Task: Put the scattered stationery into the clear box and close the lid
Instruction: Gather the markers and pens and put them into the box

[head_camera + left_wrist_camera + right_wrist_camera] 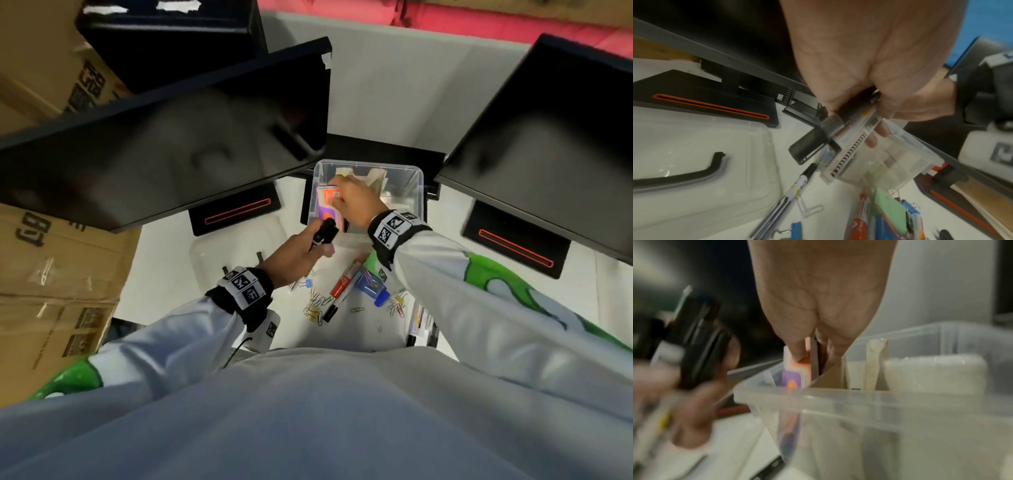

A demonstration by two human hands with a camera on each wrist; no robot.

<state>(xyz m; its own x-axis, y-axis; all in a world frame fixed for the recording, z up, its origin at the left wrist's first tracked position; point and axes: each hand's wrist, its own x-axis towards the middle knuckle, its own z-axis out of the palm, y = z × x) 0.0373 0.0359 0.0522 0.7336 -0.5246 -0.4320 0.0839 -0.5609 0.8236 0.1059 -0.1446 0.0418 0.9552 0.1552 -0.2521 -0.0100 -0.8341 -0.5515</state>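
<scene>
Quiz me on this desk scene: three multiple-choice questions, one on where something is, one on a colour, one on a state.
1. Where is the right hand?
A. in the clear box
B. on a monitor
C. on a cardboard carton

2. What colour is the marker lying on the desk?
A. green
B. red
C. yellow

3. The box lid is:
A. closed on the box
B. off, lying on the desk
C. held in the left hand

Answers: 1 A, its fingers reach inside the box. 2 B, red barrel with a white label. 3 B, it lies left of the box.
</scene>
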